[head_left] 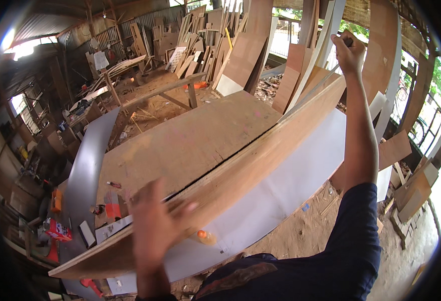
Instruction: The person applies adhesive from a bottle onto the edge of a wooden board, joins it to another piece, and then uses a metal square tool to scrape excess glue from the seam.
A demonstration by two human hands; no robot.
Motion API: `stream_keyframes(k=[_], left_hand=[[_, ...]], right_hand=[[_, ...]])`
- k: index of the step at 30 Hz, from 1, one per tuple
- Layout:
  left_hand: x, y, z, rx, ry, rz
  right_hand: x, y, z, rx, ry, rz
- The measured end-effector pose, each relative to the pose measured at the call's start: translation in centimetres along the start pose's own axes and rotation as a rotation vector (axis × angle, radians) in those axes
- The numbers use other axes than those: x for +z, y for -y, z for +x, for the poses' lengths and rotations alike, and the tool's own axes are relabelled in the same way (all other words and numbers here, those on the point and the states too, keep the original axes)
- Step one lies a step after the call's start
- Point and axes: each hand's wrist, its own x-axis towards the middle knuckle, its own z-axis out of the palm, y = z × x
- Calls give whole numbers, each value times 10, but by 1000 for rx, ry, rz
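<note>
A long plywood board [250, 173] stands tilted on its edge, crossing from lower left to upper right in front of me. My left hand [155, 220] is over its near left part, blurred, with thumb and fingers apart and nothing seen in them; whether it touches the board I cannot tell. Raised past the board's far right end, my right hand [350, 52] is closed in a fist around something small and dark, mostly hidden by the fingers. Under the board lies a pale grey sheet [295, 160]. A small bottle with an orange cap [206, 237] is on that sheet.
Beyond the board is a wide brown worktable [195, 133]. A curved grey sheet [87, 160] runs along its left side, near a red box [58, 230] and an orange object [56, 200]. Panels [248, 60] lean at the back; offcuts [416, 190] lie at right.
</note>
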Motion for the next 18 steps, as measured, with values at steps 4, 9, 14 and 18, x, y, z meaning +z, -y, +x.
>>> stream_keyframes(k=[4, 9, 14, 18], left_hand=[[32, -64, 39, 94, 8, 33], [40, -73, 38, 45, -37, 218], [48, -71, 42, 7, -96, 214], [50, -69, 43, -8, -123, 217]], right_hand=[[11, 10, 1, -41, 7, 59], [2, 5, 5, -59, 57, 176], [-1, -15, 3, 6, 98, 280], [7, -24, 1, 36, 143, 285]])
